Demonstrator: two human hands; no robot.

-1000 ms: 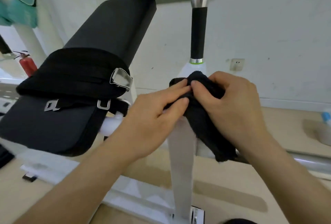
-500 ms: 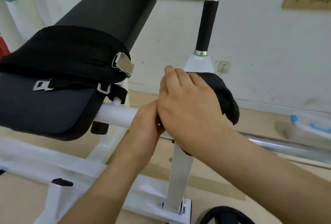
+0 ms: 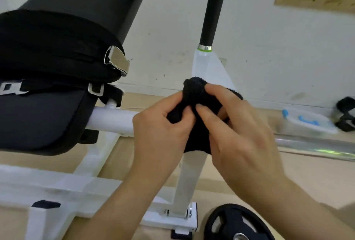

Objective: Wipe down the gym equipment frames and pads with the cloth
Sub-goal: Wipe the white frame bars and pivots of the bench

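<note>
A black cloth [image 3: 194,93] is bunched against the white upright post [image 3: 190,174] of the machine, just below its tapered white top [image 3: 209,67]. My left hand [image 3: 161,130] pinches the cloth's left side with curled fingers. From the right, my right hand [image 3: 236,130] grips the cloth, its fingers curled over the fabric. A white horizontal tube [image 3: 113,118] runs left from the hands to the black seat pad [image 3: 38,120]. A black back pad [image 3: 82,3] rises behind it. Above the post stands a black handle [image 3: 209,17] with a chrome cap.
A black belt with metal buckles [image 3: 117,61] lies over the seat. The white base frame [image 3: 57,184] spans the floor below. A black weight plate [image 3: 234,224] lies at the bottom right. A chrome bar [image 3: 315,143] and a plastic container [image 3: 307,120] sit at the right.
My right hand has come off the top of my left hand, and both now pinch the bunched cloth side by side on the post. The view has dropped slightly.
</note>
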